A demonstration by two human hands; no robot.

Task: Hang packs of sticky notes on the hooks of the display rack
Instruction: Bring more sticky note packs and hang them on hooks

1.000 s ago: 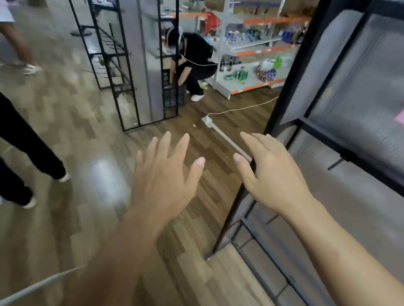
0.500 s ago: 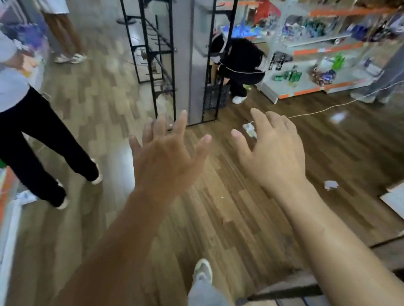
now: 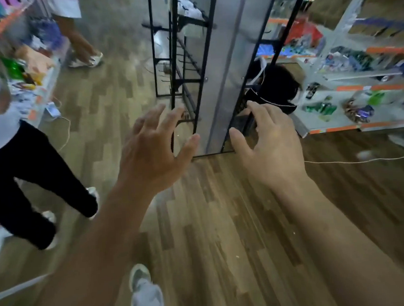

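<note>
Left hand: Your left hand (image 3: 153, 151) hung palm-down over the wood floor (image 3: 224, 222), fingers spread wide, holding nothing.
Right hand: Your right hand (image 3: 271, 148) was level with it and apart from it, fingers loosely fanned and slightly bent, also holding nothing.
Display rack: The black-framed display rack (image 3: 226, 68), with a grey panel at its middle, stood upright ahead of both hands; thin hooks (image 3: 187, 59) jutted from its left section.
Sticky notes: The packs could not be picked out; they may have been among the goods on the shelves (image 3: 358, 96) at right, which were too blurred to name.
Bystanders: A person in black trousers (image 3: 32, 175) stood at your left, and another, in black (image 3: 277, 86), crouched behind the rack beside the shelves.
Floor: A white cable (image 3: 362, 160) ran across the boards at right. Your own shoe (image 3: 138, 275) showed below, between your forearms.
</note>
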